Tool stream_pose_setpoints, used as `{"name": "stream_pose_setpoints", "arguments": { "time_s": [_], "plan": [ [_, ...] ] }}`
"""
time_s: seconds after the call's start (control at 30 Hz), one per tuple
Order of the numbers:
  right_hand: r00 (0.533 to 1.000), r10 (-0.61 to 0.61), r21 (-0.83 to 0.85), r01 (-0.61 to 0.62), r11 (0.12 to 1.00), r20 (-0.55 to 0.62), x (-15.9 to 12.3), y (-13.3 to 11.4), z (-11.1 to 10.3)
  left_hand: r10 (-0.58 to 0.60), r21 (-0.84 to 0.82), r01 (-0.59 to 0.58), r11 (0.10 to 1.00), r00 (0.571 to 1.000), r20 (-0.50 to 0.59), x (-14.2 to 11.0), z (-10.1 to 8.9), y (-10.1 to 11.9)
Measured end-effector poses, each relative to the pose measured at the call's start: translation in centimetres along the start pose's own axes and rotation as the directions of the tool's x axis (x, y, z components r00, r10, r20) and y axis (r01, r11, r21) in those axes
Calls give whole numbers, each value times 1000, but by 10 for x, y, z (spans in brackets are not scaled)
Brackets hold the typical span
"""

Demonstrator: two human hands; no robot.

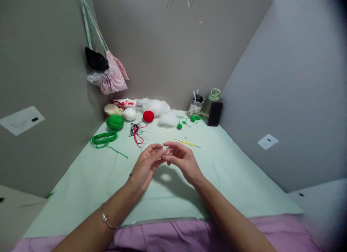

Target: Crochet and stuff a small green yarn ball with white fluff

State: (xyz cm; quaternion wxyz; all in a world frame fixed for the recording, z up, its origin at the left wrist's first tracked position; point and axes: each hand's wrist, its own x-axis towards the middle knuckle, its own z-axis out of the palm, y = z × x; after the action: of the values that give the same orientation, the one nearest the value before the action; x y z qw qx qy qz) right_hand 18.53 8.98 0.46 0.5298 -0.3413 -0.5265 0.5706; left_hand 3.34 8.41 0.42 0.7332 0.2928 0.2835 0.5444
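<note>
I log left hand (146, 162) and right hand (184, 159), digits together, both clamped on small translucent piece (167, 152), detail unclear, held above pale green cloth-covered table (238, 190). Wide surface both sides, bounded by grey flat partition walls (162, 53); front edge beside purple draped fabric (162, 234). Slim yellow-handled metal hook (187, 142) just beyond; round red yarn ball (148, 116) farther back
</note>
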Motion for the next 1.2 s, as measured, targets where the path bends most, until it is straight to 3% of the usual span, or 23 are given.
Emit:
{"name": "stream_pose_setpoints", "arguments": {
  "time_s": [0.3,0.73,0.83,0.93,0.97,1.0,1.03,1.1,1.13,1.2],
  "plan": [
    [999,-1,-96,-4,995,-54,-1,3,-4,-48,-20,49,999,998,49,2,-4,-6],
    [1000,-14,-180,14,984,2,0,6,-6,-49,6,48,999,996,74,2,-10,-14],
    [1000,18,-140,-19,990,-15,1,7,-8,-75,66,69,995,992,104,2,-9,-5],
    [997,55,-60,-58,997,-50,5,7,-13,-113,250,69,966,980,162,4,-16,22],
    [995,72,-27,-74,997,-69,7,7,-15,-71,461,-24,887,980,187,5,-23,33],
    [992,92,3,-92,996,-85,8,7,-17,-6,659,-128,741,980,197,6,-32,45],
    [989,111,29,-109,994,-100,10,8,-18,66,810,-199,551,979,195,7,-43,56],
    [983,142,62,-136,989,-117,11,8,-18,142,965,-258,50,958,249,10,-70,75],
    [981,152,67,-145,987,-118,11,9,-17,146,972,-233,-27,961,235,12,-83,83],
    [979,170,64,-164,984,-109,11,9,-16,149,977,-189,-94,968,201,17,-107,91]
  ]
}}
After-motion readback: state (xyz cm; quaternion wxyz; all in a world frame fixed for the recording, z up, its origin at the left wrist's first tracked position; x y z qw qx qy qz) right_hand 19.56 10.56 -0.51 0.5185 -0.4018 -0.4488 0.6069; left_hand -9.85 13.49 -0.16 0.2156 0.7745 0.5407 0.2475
